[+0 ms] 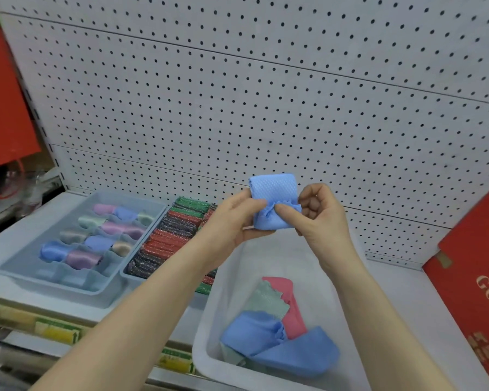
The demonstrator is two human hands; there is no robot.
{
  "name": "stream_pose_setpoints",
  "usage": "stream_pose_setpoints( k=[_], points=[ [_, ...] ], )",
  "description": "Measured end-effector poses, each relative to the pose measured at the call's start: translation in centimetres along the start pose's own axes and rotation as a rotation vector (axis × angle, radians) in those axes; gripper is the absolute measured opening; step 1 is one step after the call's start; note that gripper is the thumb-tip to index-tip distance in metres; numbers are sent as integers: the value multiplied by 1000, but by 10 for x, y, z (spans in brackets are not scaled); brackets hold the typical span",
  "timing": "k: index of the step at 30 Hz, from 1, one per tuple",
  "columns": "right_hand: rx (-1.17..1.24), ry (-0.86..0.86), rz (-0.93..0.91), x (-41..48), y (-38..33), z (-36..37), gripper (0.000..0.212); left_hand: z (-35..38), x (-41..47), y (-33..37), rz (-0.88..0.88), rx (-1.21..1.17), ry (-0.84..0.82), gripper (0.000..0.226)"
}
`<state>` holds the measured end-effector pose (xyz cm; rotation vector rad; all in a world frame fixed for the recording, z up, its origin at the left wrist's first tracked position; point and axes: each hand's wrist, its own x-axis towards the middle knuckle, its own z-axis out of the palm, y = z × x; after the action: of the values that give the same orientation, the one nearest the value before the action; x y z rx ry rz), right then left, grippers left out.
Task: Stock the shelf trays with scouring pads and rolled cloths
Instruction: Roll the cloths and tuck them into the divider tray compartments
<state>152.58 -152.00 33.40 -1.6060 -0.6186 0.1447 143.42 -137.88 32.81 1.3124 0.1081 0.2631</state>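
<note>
A blue textured cloth (274, 193), folded small, is held up in front of the pegboard between both hands. My left hand (232, 221) pinches its left edge and my right hand (322, 218) grips its right side, thumb pressed on the frilled hem. Below them a white bin (218, 320) holds loose blue, green and pink cloths (274, 331). At the left, a grey divided tray (20, 266) carries several rolled cloths (96, 238) in blue, purple, pink and green. Beside it, a tray of scouring pads (170, 238) in red, green and dark rows is partly hidden by my left forearm.
A white pegboard (266, 94) backs the shelf. A red box with gold lettering (474, 292) leans at the right. Red packaging (3, 108) hangs at the far left. Yellow and green price labels (57, 331) line the shelf's front edge.
</note>
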Motion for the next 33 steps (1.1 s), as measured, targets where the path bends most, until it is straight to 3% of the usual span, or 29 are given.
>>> stream_pose_setpoints(
  k=[5,11,15,17,20,24,29,31,33],
  points=[
    [16,-44,99,3,3,-1,45,2,1,-10,73,151,111,34],
    [296,-329,294,5,6,-9,22,-5,-1,-11,65,117,112,31],
    [361,-351,312,6,10,-8,39,-9,-3,-14,72,119,140,23],
    [322,-406,279,6,13,-6,47,-13,-6,-19,58,125,145,24],
    [232,-474,250,8,19,-3,40,-22,-10,-29,55,139,168,25],
    [194,-521,356,12,23,11,18,-39,-21,-39,50,171,202,29],
    [27,-616,421,12,35,59,21,-72,-33,-44,-60,100,225,21],
    [-11,-596,408,14,39,84,23,-95,-41,-48,-31,197,270,12],
    [-76,-626,397,17,40,111,20,-124,-48,-49,11,301,300,19]
  ],
)
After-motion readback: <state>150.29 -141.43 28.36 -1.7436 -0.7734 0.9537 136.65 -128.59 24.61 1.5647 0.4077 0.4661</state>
